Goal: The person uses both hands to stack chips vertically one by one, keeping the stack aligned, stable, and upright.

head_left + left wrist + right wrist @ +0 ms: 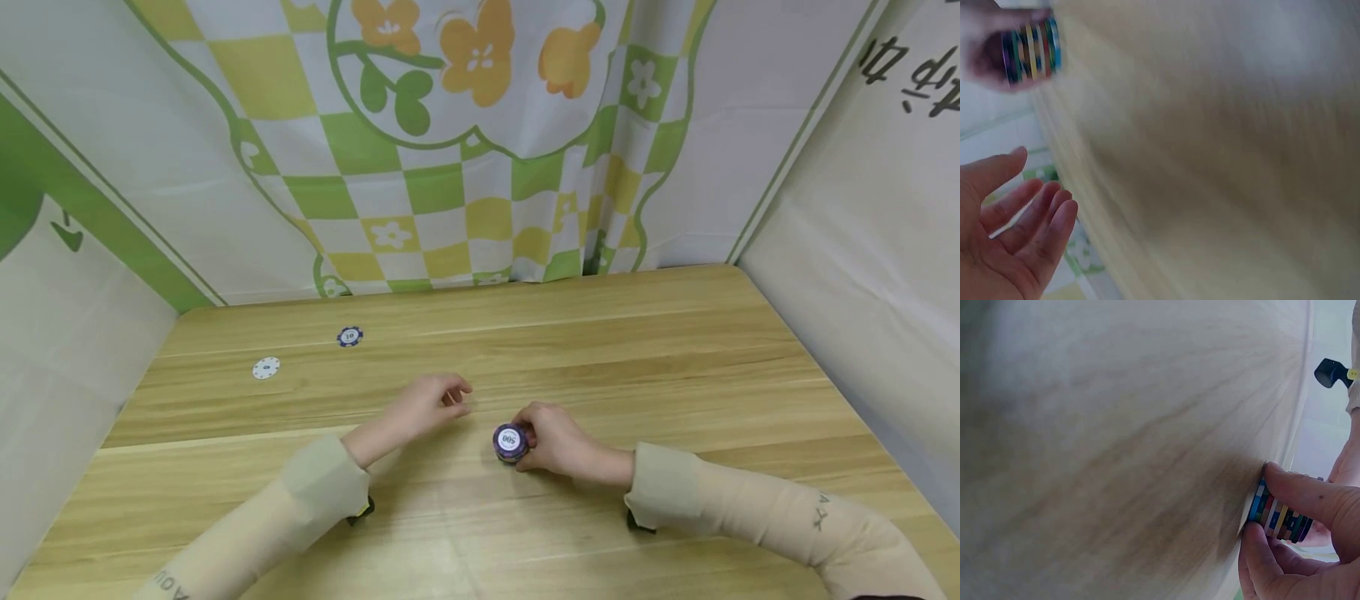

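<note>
A stack of several poker chips in mixed colours stands on the wooden table, topped by a purple chip marked 500. My right hand grips the stack from its right side, thumb on one side and fingers on the other. The right wrist view shows the layered chip edges between thumb and fingers, with a blue chip lowest, at the table surface. My left hand hovers left of the stack, apart from it. Its fingers are loosely bent and hold nothing.
A blue chip marked 10 and a white chip lie flat at the back left of the table. A checked, flowered cloth hangs behind the table's far edge. White sheets flank the sides.
</note>
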The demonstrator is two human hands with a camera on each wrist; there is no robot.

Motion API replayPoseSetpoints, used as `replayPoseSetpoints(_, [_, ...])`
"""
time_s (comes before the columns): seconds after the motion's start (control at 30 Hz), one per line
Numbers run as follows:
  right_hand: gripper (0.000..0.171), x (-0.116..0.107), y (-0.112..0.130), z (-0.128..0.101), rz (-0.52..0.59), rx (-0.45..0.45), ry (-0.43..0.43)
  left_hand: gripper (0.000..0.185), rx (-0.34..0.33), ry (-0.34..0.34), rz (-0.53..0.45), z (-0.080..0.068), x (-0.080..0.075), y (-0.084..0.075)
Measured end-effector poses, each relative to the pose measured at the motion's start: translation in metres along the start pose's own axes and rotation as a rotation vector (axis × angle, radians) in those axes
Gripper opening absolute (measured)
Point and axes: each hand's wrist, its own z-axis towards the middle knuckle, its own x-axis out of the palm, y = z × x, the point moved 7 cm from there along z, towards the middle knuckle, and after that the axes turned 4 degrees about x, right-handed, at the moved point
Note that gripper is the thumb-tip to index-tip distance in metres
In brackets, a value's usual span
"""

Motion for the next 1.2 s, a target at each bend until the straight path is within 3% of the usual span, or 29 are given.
replayPoseSetpoints(0.17, [0.046, 0.001, -0.001, 0.0, 0.003, -0.004, 0.001, 0.024, 0.027, 0.001, 0.161, -0.001, -0.014, 0.009])
replayPoseSetpoints(0.3, [0.047, 0.002, -0.001, 0.0, -0.001, 0.001, 0.006, 0.025, 0.047, 0.014, 0.23, -0.002, -0.023, 0.019])
replayPoseSetpoints(0.6, [0.047, 0.002, -0.002, 0.001, 0.001, 0.006, 0.007, 0.028, 0.007, -0.013, 0.367, -0.004, -0.048, 0.057])
replayPoseSetpoints(1.0, [0.047, 0.002, -0.001, 0.0, -0.002, -0.001, 0.005, 0.034, -0.044, -0.043, 0.424, -0.004, -0.073, 0.094])
replayPoseSetpoints(1.2, [0.047, 0.002, -0.001, 0.001, 0.014, 0.01, 0.006, 0.038, -0.109, -0.056, 0.403, -0.004, -0.082, 0.112])
